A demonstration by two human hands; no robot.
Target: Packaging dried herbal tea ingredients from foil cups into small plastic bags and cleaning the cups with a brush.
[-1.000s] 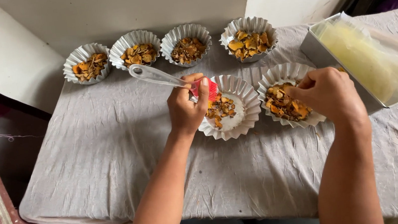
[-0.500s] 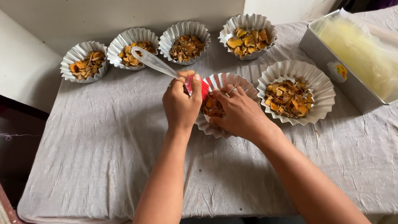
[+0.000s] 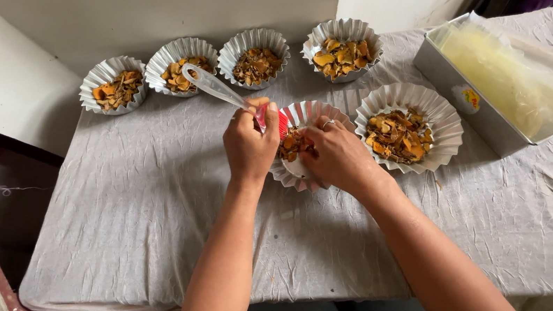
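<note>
Our right hand (image 3: 337, 156) covers part of the fluted foil cup (image 3: 302, 116), we cannot tell its fingertips' contact, red brush head (image 3: 282, 124) half hidden behind our left hand (image 3: 250, 144)

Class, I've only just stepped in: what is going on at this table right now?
A person works over a cloth-covered table. The left hand grips a brush with a clear handle and red bristles, its red end at the nearest fluted foil cup. The right hand rests on that cup, which holds some orange-brown dried pieces. A fuller cup sits beside it, four filled cups line the back, and a metal tin stands to the right.
</note>
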